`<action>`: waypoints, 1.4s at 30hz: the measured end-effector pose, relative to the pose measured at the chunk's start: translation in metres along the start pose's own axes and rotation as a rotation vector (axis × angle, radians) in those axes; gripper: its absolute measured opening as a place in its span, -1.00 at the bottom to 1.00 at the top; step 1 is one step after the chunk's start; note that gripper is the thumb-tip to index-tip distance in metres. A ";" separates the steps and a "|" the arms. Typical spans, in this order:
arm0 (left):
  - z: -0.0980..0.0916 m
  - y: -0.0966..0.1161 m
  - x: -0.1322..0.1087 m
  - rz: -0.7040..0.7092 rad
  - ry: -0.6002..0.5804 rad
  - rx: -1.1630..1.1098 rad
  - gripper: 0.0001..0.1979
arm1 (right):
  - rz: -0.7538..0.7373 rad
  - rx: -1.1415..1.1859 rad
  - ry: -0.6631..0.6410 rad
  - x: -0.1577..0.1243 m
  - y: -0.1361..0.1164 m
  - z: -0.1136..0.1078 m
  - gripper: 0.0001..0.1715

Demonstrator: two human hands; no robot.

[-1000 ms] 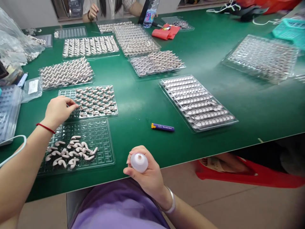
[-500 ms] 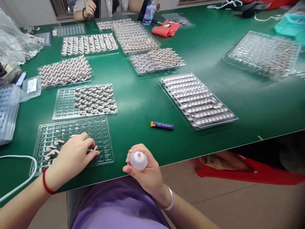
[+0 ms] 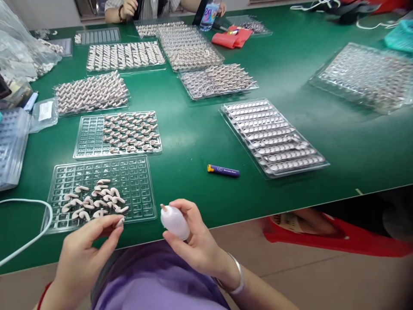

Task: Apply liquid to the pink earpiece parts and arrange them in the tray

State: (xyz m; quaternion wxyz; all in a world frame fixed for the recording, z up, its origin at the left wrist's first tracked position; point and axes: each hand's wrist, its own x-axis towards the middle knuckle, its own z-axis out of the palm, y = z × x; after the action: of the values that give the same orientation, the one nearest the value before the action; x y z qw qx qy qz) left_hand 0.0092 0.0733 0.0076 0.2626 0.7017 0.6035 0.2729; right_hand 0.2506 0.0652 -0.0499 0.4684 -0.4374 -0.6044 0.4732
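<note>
My left hand [image 3: 88,247] pinches a small whitish part [image 3: 120,221] between thumb and forefinger, just off the near edge of a clear tray. In my right hand [image 3: 196,241] is a white squeeze bottle [image 3: 175,221], its thin brownish tip pointing up and left. Several curved, hook-like beige pieces [image 3: 97,200] lie loose on the clear compartment tray [image 3: 137,181] in front of my left hand. Behind it, a second clear tray [image 3: 87,133] carries similar pieces in rows on its right part. A purple lighter [image 3: 223,171] with a yellow end rests on the green table.
Right of the lighter stands a tray with rows of white round pieces [image 3: 274,135]. More filled trays [image 3: 92,92] spread toward the back, where another person [image 3: 145,8] sits. A white cable [image 3: 45,230] loops at the left edge. A red stool [image 3: 322,241] shows below the table.
My left hand has drawn back from the tray toward me, bringing a small part with it. My right hand has tipped the bottle so its tip points leftward.
</note>
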 end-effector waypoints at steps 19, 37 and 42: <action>0.022 -0.013 -0.048 0.469 0.171 0.526 -0.62 | -0.463 -0.348 -0.180 -0.011 0.004 0.010 -0.47; 0.022 -0.015 -0.050 0.462 0.179 0.535 -0.62 | -0.464 -0.386 -0.180 -0.011 0.004 0.011 -0.49; 0.023 -0.015 -0.050 0.465 0.172 0.538 -0.60 | -0.466 -0.388 -0.191 -0.011 0.005 0.011 -0.50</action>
State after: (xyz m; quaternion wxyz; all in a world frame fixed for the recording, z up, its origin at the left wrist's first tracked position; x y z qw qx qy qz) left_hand 0.0085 0.0245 -0.0225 -0.0520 0.8385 0.4981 0.2148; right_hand 0.2427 0.0532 -0.0575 0.4131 -0.3221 -0.8086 0.2680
